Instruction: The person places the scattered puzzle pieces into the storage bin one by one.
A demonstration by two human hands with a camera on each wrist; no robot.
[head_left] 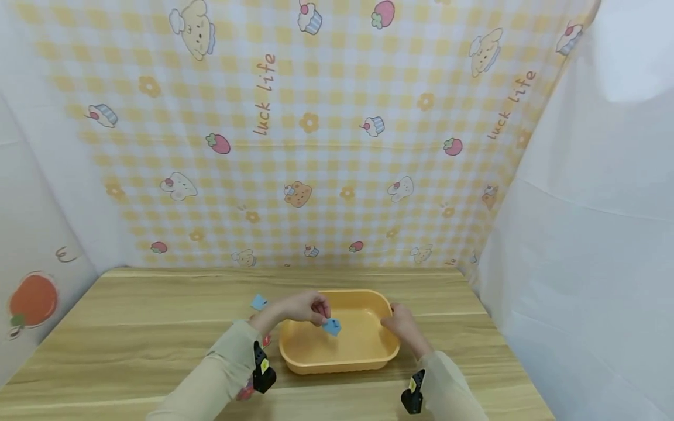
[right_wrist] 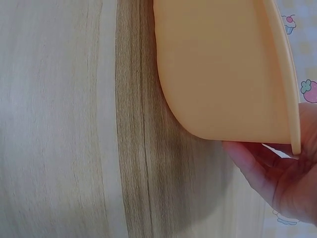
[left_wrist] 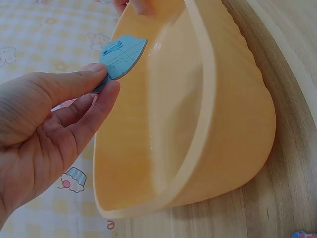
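Over the inside of an orange plastic tub (head_left: 342, 367), my left hand (head_left: 304, 306) pinches a flat, thin blue piece (head_left: 332, 327) between thumb and fingers. Dark lines and print show on its face in the left wrist view, and one edge is curved. My right hand (head_left: 402, 325) holds the tub's right end, thumb at the rim and fingers against the outer wall, as the right wrist view shows. No other pieces show inside the tub.
Left of the tub, another blue piece (head_left: 258, 302) and a red piece (head_left: 267, 340) lie on the wooden table (head_left: 158, 327), partly hidden by my left arm. A pink and purple thing (head_left: 246, 391) lies nearer me. A checked cloth (head_left: 337, 158) hangs behind the table.
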